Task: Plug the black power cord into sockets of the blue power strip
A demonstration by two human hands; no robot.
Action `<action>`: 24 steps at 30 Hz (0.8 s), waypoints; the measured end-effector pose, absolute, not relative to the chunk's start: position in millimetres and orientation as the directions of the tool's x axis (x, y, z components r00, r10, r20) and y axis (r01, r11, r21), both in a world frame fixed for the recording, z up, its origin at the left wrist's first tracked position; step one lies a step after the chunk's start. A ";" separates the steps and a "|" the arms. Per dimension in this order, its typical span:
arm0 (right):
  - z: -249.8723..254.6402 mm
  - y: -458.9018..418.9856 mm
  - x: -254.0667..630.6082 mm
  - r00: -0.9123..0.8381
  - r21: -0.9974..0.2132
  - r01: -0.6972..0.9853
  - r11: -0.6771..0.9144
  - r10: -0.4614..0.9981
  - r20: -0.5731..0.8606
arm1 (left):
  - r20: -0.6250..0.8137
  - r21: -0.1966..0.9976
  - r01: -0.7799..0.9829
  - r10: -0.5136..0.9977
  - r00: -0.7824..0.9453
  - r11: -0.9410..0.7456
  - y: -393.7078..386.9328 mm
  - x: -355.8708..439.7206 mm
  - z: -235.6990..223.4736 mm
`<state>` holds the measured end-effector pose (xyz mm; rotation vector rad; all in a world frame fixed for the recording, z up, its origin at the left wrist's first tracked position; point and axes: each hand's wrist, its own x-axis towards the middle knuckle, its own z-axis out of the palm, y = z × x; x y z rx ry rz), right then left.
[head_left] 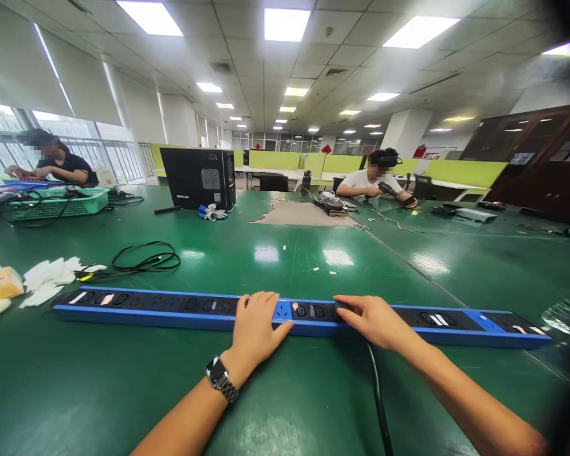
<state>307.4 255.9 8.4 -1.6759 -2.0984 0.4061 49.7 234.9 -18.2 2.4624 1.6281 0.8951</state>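
A long blue-and-black power strip (171, 308) lies across the green table in front of me, with rows of sockets along its top. My left hand (256, 323) grips it near the middle, fingers over the far edge and thumb near a blue socket. Right of that, my right hand (373, 320) has a black plug (344, 311) between thumb and fingers, held at the strip's top. From under this hand a thick black cable (376, 386) runs down towards me. The hand partly covers the plug, so I cannot tell how deep it sits in a socket.
Coiled black cable (147, 256) and crumpled white tissues (52, 278) lie at left. Farther back stand a black computer case (194, 180), blue-white gloves (213, 213) and a green basket (57, 206). One person (377, 180) holds a dark tool across the table; another person (61, 164) sits far left.
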 end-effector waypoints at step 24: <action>17.8 247.4 176.6 -0.039 -0.677 0.708 0.202 0.968 0.249 | 0.385 0.282 0.836 0.854 0.350 -0.470 242.7 -72.1 -20.4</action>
